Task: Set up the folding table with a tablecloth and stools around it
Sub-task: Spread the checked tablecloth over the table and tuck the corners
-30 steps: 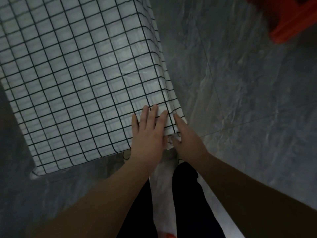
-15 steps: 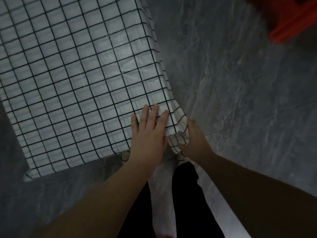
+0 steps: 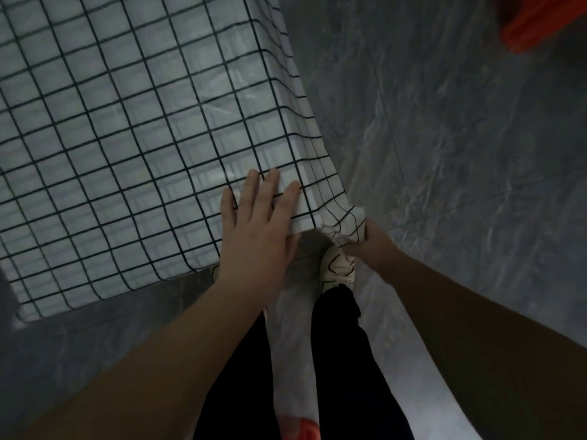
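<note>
A white tablecloth with a black grid (image 3: 133,128) covers the folding table, which fills the upper left of the head view; the table itself is hidden under it. My left hand (image 3: 259,230) lies flat on the cloth at the table's near right corner, fingers spread. My right hand (image 3: 370,241) is just right of that corner and below the edge, closed on the hanging corner of the tablecloth, which bunches in its grip. A red stool (image 3: 546,20) shows partly at the top right.
Grey marbled floor tiles (image 3: 460,154) lie to the right of the table. My legs in black trousers and a pale shoe (image 3: 338,269) stand directly below the corner. A red object (image 3: 301,428) peeks out at the bottom edge.
My right hand slid off the tabletop, went down past the corner and took hold of the hanging cloth corner, pulling it outward to the right. My left hand stayed pressed on the cloth.
</note>
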Motion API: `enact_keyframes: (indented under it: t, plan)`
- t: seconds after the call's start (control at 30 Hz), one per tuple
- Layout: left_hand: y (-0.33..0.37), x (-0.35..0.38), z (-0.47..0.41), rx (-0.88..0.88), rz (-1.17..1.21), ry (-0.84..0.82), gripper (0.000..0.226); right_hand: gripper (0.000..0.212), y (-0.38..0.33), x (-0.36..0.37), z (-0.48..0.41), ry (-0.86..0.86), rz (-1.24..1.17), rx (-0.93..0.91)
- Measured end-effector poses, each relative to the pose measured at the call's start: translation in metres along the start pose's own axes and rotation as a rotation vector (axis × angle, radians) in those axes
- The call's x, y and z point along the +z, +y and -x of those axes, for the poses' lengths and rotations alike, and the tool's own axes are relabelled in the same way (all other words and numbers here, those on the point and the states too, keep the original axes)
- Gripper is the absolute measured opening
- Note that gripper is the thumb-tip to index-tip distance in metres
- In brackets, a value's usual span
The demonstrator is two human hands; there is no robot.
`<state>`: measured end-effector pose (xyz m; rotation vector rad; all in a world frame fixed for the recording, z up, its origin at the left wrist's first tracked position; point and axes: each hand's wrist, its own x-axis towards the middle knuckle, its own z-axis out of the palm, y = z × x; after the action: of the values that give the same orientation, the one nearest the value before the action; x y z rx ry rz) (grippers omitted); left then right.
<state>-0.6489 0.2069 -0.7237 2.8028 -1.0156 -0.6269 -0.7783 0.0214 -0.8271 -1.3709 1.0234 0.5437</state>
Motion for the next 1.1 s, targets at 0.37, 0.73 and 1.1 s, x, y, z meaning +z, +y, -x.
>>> enact_keyframes:
  t: [0.37,0.73,1.1]
  plan:
    - [0.001,0.002,0.0,0.011,-0.02,0.022,0.075,0.072,0.0,-0.029,0.023,-0.387,-0.912,0.227]
    - [-0.001,0.003,0.0,0.021,-0.026,0.033,0.072,0.017,0.02,-0.036,0.022,-0.138,-0.939,0.046]
    - [-0.001,0.005,0.0,0.023,-0.022,0.033,0.07,0.048,0.042,-0.05,0.025,-0.071,-0.812,0.208]
